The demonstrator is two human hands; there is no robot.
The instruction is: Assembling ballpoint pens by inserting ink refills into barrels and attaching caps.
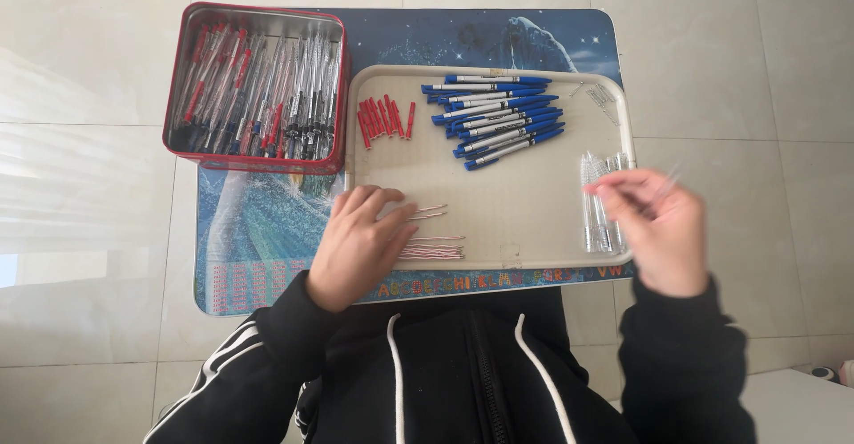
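A person in a black hooded top with white cords is sitting at a small tabletop. The tabletop is showing a blue picture with stars, an icy shape and a row of coloured letters along the near edge. It is standing on a floor of big pale shiny tiles, and bright light is shining across the tiles on the left.

A beige tray is lying on the tabletop. A red metal tin is sitting just beside the tray, at the far left corner, and it is full of pen parts in red, black and clear colours.

In the tray, a bunch of blue pens is lying at the far side. A small row of red caps is lying near them, to the left. A pile of clear tubes is lying by the right rim.

The left hand is resting flat on the tray with its fingers spread a little, touching some thin red and white refills at the near side. The right hand is hovering over the clear tubes, and its fingers are pinching a thin clear tube that looks blurry.
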